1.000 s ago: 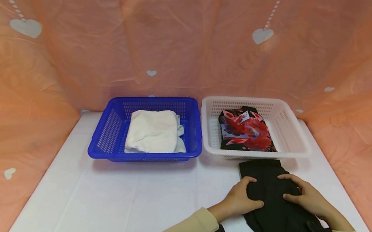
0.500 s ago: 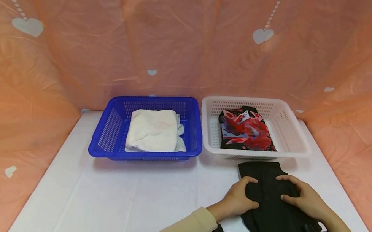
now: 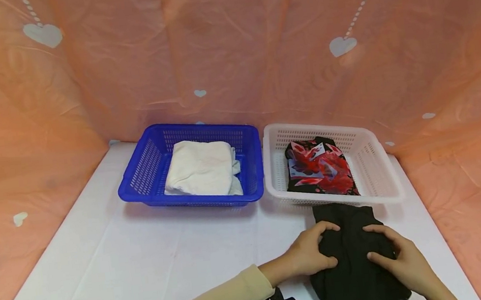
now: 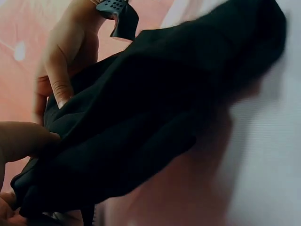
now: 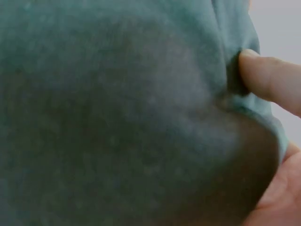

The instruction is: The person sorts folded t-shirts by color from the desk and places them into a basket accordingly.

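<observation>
A folded black garment [image 3: 354, 256] lies between my hands at the lower right of the head view, its far end close to the white basket's near rim. What kind of garment it is, I cannot tell. My left hand [image 3: 308, 253] grips its left side, thumb on top. From the right, my right hand [image 3: 406, 260] holds the opposite side. The left wrist view has the dark cloth [image 4: 131, 108] bunched between both hands, one end standing off the white surface. Close up in the right wrist view, the cloth [image 5: 117, 117] fills most of the picture, pressed by a thumb [image 5: 268, 77].
A blue basket [image 3: 141, 197] with a folded white cloth [image 3: 200, 167] stands at the back. Beside it is a white basket [image 3: 376, 164] holding a folded black-and-red patterned cloth [image 3: 322, 168]. White sheeting covers the table [image 3: 139, 275]; an orange curtain [image 3: 228, 42] surrounds it.
The garment's far end has risen slightly and its folds have shifted, with both hands still holding its sides. The head view has turned a little left. Both baskets stay in place.
</observation>
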Tool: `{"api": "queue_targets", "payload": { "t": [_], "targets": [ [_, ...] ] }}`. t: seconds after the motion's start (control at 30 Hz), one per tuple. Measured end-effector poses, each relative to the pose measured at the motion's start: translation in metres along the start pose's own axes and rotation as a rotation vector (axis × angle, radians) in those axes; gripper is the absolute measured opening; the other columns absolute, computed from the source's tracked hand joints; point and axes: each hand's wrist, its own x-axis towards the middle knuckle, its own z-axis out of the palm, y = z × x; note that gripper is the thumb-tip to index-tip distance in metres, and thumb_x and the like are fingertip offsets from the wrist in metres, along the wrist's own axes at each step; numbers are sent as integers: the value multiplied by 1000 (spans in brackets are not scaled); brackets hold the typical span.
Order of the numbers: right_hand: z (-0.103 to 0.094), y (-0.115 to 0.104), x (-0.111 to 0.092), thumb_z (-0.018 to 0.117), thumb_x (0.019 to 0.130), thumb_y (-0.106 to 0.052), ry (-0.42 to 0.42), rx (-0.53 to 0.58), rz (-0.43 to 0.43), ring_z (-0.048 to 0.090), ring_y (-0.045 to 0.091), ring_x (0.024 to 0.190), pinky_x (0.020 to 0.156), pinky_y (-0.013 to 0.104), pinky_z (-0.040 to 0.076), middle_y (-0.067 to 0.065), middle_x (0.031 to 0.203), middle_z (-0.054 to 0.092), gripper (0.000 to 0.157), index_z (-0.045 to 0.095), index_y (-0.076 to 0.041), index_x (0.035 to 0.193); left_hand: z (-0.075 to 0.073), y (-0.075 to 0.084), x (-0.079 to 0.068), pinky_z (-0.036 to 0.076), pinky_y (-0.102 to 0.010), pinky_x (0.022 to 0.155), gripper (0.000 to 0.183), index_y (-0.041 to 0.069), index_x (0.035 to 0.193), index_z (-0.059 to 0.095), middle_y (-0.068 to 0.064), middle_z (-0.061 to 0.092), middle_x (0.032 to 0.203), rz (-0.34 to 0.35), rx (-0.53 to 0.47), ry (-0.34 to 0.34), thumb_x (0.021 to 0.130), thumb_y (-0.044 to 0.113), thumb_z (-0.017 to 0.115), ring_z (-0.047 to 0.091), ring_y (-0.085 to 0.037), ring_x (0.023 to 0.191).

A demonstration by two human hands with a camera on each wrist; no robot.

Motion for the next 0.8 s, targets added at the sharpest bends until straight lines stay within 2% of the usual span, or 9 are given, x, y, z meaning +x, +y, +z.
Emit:
{"api": "queue_targets", "payload": {
  "t": [0.07, 0.13, 0.3, 0.4, 0.53, 0.67, 0.8],
  "targets": [
    [-2, -7, -4, 72, 84, -8, 25, -2, -11, 64, 0, 84, 61, 29, 56, -26, 108, 56, 49, 53, -10, 130, -4, 6, -3, 47, -21, 84, 60, 32, 125, 54, 2, 60, 127, 31, 44, 2, 74, 11, 78, 57, -9, 112],
    [-3, -14, -7, 72, 84, -5, 46, 2, -35, 65, 0, 84, 60, 30, 57, -28, 108, 55, 50, 53, -9, 130, -8, 12, -6, 47, -20, 84, 60, 32, 125, 53, 2, 61, 127, 77, 85, 1, 74, 11, 77, 56, -8, 111],
    [-10, -33, -10, 72, 80, 6, 108, 39, -138, 66, 1, 84, 58, 29, 57, -23, 112, 58, 54, 53, -4, 130, -22, 30, -10, 45, -13, 79, 62, 26, 130, 50, 4, 65, 117, 242, 170, 2, 76, 9, 74, 54, 2, 96],
    [-18, -47, -5, 70, 76, 15, 169, 83, -210, 66, 0, 83, 59, 25, 56, -18, 111, 60, 56, 53, 1, 128, -34, 44, -10, 45, -14, 88, 62, 23, 134, 47, 3, 62, 124, 334, 210, 15, 79, 8, 72, 54, 2, 103],
    [-30, -67, 11, 69, 72, 21, 267, 68, -305, 65, -3, 84, 64, 16, 54, -13, 108, 62, 56, 55, 5, 124, -54, 63, -4, 43, -18, 99, 62, 21, 136, 46, 2, 57, 133, 418, 214, 52, 81, 6, 70, 52, -1, 115],
    [-42, -87, 31, 71, 71, 20, 363, 8, -351, 64, -5, 82, 67, 11, 52, -14, 105, 62, 55, 58, 5, 123, -73, 82, 6, 44, -16, 96, 61, 21, 136, 46, 2, 55, 134, 464, 208, 109, 82, 5, 68, 54, -3, 113],
    [-53, -106, 55, 72, 70, 20, 444, 34, -379, 64, -4, 82, 70, 8, 50, -15, 104, 63, 55, 60, 4, 122, -94, 101, 19, 45, -15, 93, 60, 21, 137, 46, 2, 54, 134, 490, 185, 163, 84, 3, 67, 56, -5, 109]
  ]
}}
